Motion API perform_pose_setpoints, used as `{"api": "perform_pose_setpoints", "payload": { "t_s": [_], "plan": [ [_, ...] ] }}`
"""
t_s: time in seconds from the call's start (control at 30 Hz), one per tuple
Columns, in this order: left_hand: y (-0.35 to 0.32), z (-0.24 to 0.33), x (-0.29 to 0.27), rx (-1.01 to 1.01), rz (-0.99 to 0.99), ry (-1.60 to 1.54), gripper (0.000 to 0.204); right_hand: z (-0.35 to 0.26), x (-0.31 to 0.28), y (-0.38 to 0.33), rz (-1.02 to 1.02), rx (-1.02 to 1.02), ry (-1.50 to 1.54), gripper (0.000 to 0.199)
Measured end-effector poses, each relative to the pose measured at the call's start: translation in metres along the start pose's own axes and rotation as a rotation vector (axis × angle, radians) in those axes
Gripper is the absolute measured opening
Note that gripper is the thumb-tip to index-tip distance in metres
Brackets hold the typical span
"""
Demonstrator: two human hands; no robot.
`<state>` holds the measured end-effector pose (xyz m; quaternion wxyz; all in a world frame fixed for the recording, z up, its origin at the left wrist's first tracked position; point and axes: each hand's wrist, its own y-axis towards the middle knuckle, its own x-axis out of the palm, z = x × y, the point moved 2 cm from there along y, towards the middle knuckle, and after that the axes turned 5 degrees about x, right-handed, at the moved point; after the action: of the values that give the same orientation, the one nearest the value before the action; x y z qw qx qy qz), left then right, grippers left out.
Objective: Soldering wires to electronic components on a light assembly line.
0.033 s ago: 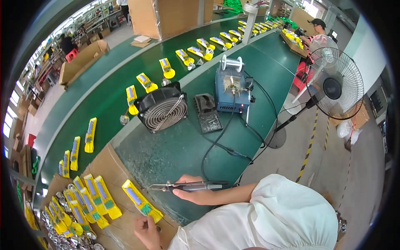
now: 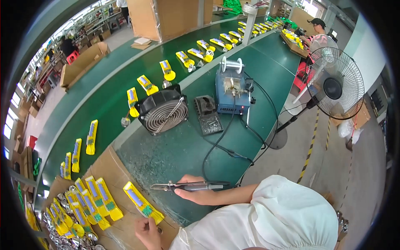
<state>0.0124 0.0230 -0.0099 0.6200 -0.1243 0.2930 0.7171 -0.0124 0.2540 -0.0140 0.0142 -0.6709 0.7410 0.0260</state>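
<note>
- Soldering iron (image 2: 208, 187): clamped in right hand (image 2: 196, 196), tip near yellow casing (image 2: 143, 203) on cardboard (image 2: 109, 164).
- Left hand (image 2: 148, 234): at the casing's near end; cannot tell whether it grips.
- Step: apparently soldering circuit board (image 2: 147, 210); next calls for bringing the tip in.
- Count: one iron, one box fan (image 2: 166, 118), one pedestal fan (image 2: 333, 89); heaped casings (image 2: 102, 191) overlap, uncountable.

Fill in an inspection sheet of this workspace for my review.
Surface: green tabletop, specks scattered; cardboard sheet at lower left.
Job's things: soldering tool; yellow piece with green board, on the cardboard.
Clutter: grouped yellow pieces and shiny metal parts, lower left.
Hands: right hand grips the soldering tool; left hand at the piece's near end, contact unclear.
Cables: black cable loops from blue station toward the right hand.
Surroundings: belt bearing more yellow pieces; stand fan; person in black cap.
</note>
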Motion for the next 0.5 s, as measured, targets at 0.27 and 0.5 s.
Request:
{"api": "perform_pose_setpoints", "payload": {
  "t_s": [0.27, 0.5],
  "plan": [
    [0.022, 0.039, -0.029, -0.322, -0.169, -0.015, 0.014, 0.005, -0.018, 0.023, -0.008, 0.007, -0.028, 0.021],
    [0.091, -0.049, -0.015, -0.228, -0.259, 0.077, 0.014, 0.013, -0.02, 0.026, -0.016, -0.044, 0.027, 0.018]
  ]
}}
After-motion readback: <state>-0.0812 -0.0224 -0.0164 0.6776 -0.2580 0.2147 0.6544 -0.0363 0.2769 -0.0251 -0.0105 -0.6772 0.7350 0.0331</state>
